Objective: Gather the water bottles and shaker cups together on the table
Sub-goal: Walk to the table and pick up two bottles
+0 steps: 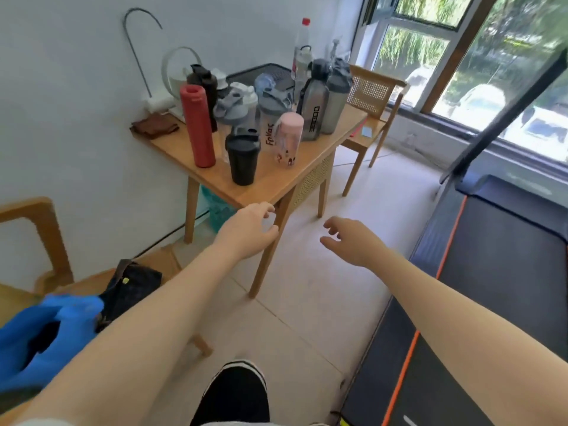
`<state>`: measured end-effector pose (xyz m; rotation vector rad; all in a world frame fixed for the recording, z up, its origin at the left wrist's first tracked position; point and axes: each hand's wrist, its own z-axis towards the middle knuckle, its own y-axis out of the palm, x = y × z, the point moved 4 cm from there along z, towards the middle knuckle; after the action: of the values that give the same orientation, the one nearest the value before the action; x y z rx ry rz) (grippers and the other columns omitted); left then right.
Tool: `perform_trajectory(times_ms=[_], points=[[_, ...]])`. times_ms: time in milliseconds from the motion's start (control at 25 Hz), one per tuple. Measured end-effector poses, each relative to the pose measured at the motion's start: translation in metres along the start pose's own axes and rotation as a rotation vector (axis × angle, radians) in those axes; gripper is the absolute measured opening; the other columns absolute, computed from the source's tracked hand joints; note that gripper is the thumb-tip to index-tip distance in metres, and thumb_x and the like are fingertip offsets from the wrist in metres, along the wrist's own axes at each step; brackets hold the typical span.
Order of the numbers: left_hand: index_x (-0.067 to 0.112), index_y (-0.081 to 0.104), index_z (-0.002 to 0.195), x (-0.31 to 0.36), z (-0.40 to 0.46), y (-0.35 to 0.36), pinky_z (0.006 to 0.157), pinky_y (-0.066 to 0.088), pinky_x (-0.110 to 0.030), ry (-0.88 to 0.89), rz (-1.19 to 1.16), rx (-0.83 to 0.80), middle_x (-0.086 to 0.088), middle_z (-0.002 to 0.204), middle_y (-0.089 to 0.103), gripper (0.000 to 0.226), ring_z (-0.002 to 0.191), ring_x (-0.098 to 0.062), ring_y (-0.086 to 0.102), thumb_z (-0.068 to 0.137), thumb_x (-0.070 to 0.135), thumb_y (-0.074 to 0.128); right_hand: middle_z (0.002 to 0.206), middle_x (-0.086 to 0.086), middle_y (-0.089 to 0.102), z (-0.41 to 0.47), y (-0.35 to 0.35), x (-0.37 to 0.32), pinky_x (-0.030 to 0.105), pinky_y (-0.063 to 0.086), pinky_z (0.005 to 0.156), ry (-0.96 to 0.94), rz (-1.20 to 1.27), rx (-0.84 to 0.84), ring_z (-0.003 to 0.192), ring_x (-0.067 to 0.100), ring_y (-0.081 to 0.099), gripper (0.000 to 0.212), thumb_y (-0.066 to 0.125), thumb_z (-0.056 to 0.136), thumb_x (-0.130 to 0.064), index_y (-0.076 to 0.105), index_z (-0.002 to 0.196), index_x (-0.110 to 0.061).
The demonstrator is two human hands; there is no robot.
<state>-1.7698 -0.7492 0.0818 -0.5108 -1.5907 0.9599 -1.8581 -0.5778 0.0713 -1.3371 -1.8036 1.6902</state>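
Observation:
On the wooden table stand several bottles and cups close together: a tall red bottle, a black shaker cup, a pink printed bottle, a clear cup with red lettering, two grey steel bottles, a black bottle, pale grey lidded cups and a tall clear bottle with a red cap. My left hand hovers in front of the table's near corner, fingers loosely curled, empty. My right hand hangs over the floor, fingers apart, empty.
A brown cloth and a white fan sit at the table's back left, a black tray behind the bottles. A cane chair stands right of the table, a treadmill on the right, a chair with a dark bag and a blue object at left.

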Motion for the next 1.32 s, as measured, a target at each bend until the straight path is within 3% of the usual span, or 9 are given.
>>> perform_trajectory(times_ms=[280,480,640,760,880,960,1080,1200,1320], points=[[0.02,0.046,0.129,0.001,0.194,-0.018,0.084,0.05,-0.03,0.133,0.003,-0.014,-0.001,0.124,0.058,0.042,0.105,-0.016,0.057,0.088,0.027,0.055,0.124,0.011,0.058,0.171,-0.074,0.023,0.034,0.043,0.093,0.037,-0.019,-0.006,0.109,0.026,0.055,0.038,0.049,0.093,-0.028,0.049,0.125,-0.008],[0.018,0.048,0.128,0.026,0.304,-0.066,0.083,0.05,-0.034,0.297,0.005,0.146,-0.003,0.122,0.06,0.042,0.101,-0.02,0.058,0.087,0.025,0.053,0.125,0.011,0.056,0.282,-0.15,0.029,0.029,0.04,0.09,-0.087,0.15,0.293,0.109,0.025,0.054,0.036,0.052,0.091,-0.023,0.05,0.124,-0.01],[0.017,0.051,0.122,0.04,0.369,-0.073,0.075,0.049,-0.03,0.313,-0.025,0.283,-0.002,0.113,0.062,0.04,0.089,-0.014,0.059,0.083,0.027,0.051,0.12,0.011,0.058,0.357,-0.2,0.039,0.032,0.042,0.089,-0.371,0.083,0.484,0.109,0.027,0.054,0.033,0.056,0.088,-0.02,0.054,0.119,-0.009],[0.016,0.052,0.121,0.046,0.411,-0.069,0.076,0.05,-0.03,0.204,-0.032,0.412,0.001,0.109,0.062,0.047,0.086,-0.012,0.058,0.079,0.037,0.047,0.119,0.01,0.06,0.411,-0.228,0.049,0.038,0.041,0.093,-0.616,-0.014,0.49,0.109,0.028,0.054,0.034,0.052,0.084,-0.027,0.057,0.114,-0.009],[0.017,0.049,0.124,0.055,0.449,-0.056,0.084,0.05,-0.036,0.047,-0.085,0.495,0.0,0.115,0.06,0.049,0.098,-0.015,0.058,0.08,0.036,0.054,0.122,0.01,0.057,0.457,-0.261,0.074,0.042,0.038,0.096,-0.772,-0.011,0.512,0.116,0.03,0.051,0.039,0.049,0.082,-0.033,0.058,0.112,-0.01],[0.016,0.048,0.127,0.07,0.473,-0.043,0.087,0.048,-0.031,-0.035,-0.102,0.467,-0.001,0.119,0.057,0.047,0.1,-0.011,0.053,0.083,0.024,0.062,0.125,0.011,0.056,0.48,-0.284,0.102,0.04,0.035,0.1,-0.787,0.004,0.552,0.118,0.03,0.048,0.042,0.047,0.082,-0.036,0.058,0.113,-0.01],[0.015,0.05,0.124,0.087,0.499,-0.036,0.074,0.041,-0.012,-0.1,-0.189,0.554,0.006,0.108,0.051,0.042,0.093,-0.007,0.05,0.084,0.015,0.062,0.128,0.01,0.053,0.51,-0.306,0.122,0.028,0.026,0.1,-0.805,0.098,0.463,0.121,0.026,0.044,0.049,0.045,0.08,-0.04,0.055,0.118,-0.01],[0.018,0.046,0.127,0.087,0.512,-0.024,0.09,0.045,-0.025,-0.182,-0.35,0.652,0.009,0.117,0.048,0.045,0.108,-0.009,0.05,0.084,0.017,0.062,0.13,0.011,0.051,0.529,-0.303,0.135,0.027,0.028,0.102,-0.807,0.28,0.35,0.124,0.024,0.043,0.047,0.047,0.083,-0.035,0.051,0.122,-0.007],[0.023,0.035,0.134,0.07,0.516,0.005,0.104,0.036,-0.031,-0.345,-0.425,0.501,0.006,0.138,0.039,0.067,0.127,-0.011,0.039,0.078,0.028,0.07,0.135,0.011,0.046,0.549,-0.285,0.162,0.031,0.028,0.106,-0.71,0.332,0.268,0.128,0.024,0.038,0.05,0.045,0.086,-0.032,0.043,0.129,-0.007]])
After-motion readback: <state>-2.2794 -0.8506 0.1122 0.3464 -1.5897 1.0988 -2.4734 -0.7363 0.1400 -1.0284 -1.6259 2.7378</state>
